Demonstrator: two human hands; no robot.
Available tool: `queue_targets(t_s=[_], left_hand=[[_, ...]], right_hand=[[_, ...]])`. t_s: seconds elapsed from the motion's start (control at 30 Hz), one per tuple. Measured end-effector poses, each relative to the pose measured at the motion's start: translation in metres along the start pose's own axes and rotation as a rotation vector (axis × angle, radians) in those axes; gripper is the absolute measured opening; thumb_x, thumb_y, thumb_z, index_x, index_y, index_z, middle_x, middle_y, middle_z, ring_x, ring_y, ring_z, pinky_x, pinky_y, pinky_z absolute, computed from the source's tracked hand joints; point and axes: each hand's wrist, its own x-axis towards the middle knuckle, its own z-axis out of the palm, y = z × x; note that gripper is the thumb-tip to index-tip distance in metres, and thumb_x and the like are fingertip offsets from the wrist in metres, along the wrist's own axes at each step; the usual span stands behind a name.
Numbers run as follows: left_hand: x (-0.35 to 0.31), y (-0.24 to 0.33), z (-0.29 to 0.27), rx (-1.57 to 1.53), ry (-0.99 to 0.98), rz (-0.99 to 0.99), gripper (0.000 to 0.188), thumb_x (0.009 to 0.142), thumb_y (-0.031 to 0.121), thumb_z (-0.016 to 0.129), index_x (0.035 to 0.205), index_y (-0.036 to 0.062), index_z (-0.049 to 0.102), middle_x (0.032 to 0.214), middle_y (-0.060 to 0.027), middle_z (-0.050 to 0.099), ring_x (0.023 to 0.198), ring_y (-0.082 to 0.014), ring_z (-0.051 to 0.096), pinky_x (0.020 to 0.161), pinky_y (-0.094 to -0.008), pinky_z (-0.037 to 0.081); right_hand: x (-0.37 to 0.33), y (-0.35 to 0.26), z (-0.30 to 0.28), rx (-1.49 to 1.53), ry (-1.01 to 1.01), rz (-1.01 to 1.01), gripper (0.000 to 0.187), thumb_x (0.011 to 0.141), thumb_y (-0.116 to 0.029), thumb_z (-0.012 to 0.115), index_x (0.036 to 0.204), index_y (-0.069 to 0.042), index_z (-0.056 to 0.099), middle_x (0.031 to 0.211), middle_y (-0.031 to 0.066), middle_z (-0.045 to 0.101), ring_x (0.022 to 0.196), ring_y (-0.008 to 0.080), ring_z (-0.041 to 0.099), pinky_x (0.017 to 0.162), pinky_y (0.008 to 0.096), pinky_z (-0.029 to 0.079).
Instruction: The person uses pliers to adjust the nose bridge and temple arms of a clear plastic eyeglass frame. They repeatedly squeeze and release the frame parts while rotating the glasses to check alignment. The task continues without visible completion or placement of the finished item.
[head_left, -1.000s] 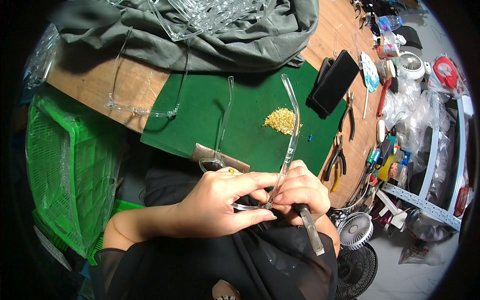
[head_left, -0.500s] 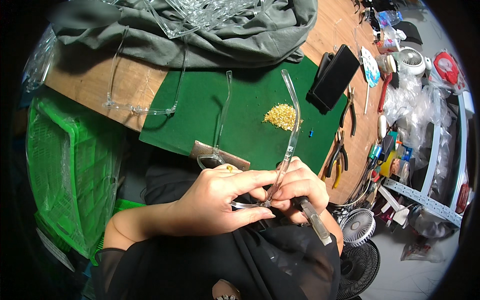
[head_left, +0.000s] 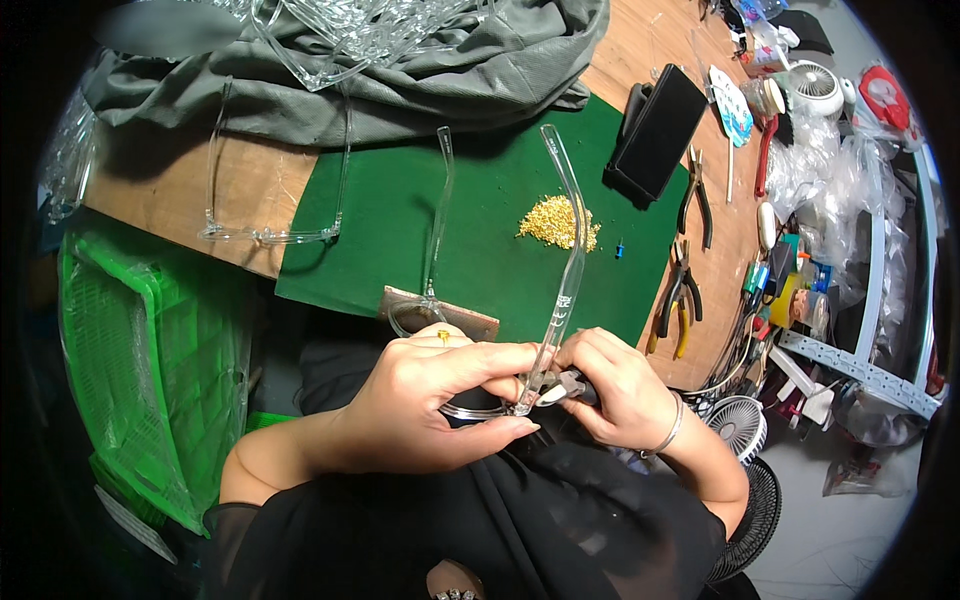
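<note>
Head view: clear glasses frame between left fingers.

- Head-worn fisheye looks steeply down past the black top
- Faces forward over the table
- Sits close, straight edges bending toward its rim

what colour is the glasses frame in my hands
Clear and colourless; the glasses frame shows best in the head view.

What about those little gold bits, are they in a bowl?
No, the gold bits lie in a loose heap directly on the green mat.
</note>
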Motion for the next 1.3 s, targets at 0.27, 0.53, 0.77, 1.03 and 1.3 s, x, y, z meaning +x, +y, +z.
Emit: queue_targets(t_s=[0.27,0.53,0.77,1.03,1.3], left_hand=[[-0.002,0.0,0.0,0.072,0.034,0.002,0.051,0.058,0.005,0.078,0.106,-0.0017,0.061,0.074,-0.0052,0.067,0.064,-0.0135,0.062,0.062,-0.0236,0.042],[-0.004,-0.002,-0.003,0.091,-0.003,-0.028,0.053,0.057,0.008,0.08,0.107,-0.001,0.062,0.075,-0.0058,0.066,0.061,-0.0138,0.061,0.058,-0.0234,0.042],[-0.001,-0.005,-0.006,0.096,-0.046,-0.029,0.053,0.059,0.009,0.08,0.107,-0.0019,0.061,0.075,-0.0065,0.066,0.06,-0.0139,0.06,0.058,-0.0231,0.041],[0.001,0.001,-0.012,-0.158,-0.025,-0.185,0.051,0.07,0.003,0.073,0.117,-0.0037,0.054,0.082,-0.0097,0.068,0.079,-0.0131,0.064,0.075,-0.0246,0.048],[0.008,0.015,-0.016,-0.466,-0.026,-0.407,0.054,0.071,-0.004,0.07,0.12,-0.0058,0.049,0.09,-0.0102,0.066,0.086,-0.0171,0.064,0.083,-0.0293,0.047]], right_hand=[[0.008,-0.011,-0.007,-0.073,-0.058,-0.012,0.026,0.072,-0.013,0.066,0.091,-0.003,0.05,0.082,0.012,0.05,0.078,0.0296,0.051,0.072,0.0373,0.042],[0.008,-0.012,0.0,-0.1,-0.021,0.023,0.024,0.073,-0.017,0.067,0.082,-0.003,0.049,0.07,0.0118,0.053,0.066,0.0298,0.055,0.065,0.0383,0.044],[0.002,-0.011,0.008,-0.187,0.001,0.076,0.022,0.071,-0.015,0.067,0.076,-0.002,0.05,0.067,0.012,0.054,0.064,0.0313,0.057,0.062,0.039,0.047],[0.015,-0.007,-0.024,0.227,-0.167,0.192,0.033,0.081,-0.029,0.063,0.091,0.001,0.055,0.082,0.0169,0.058,0.079,0.0322,0.059,0.071,0.037,0.047],[0.02,0.05,0.034,0.385,0.309,0.202,0.023,0.082,-0.011,0.06,0.101,-0.002,0.049,0.092,0.0102,0.055,0.085,0.0215,0.055,0.076,0.0302,0.043]])
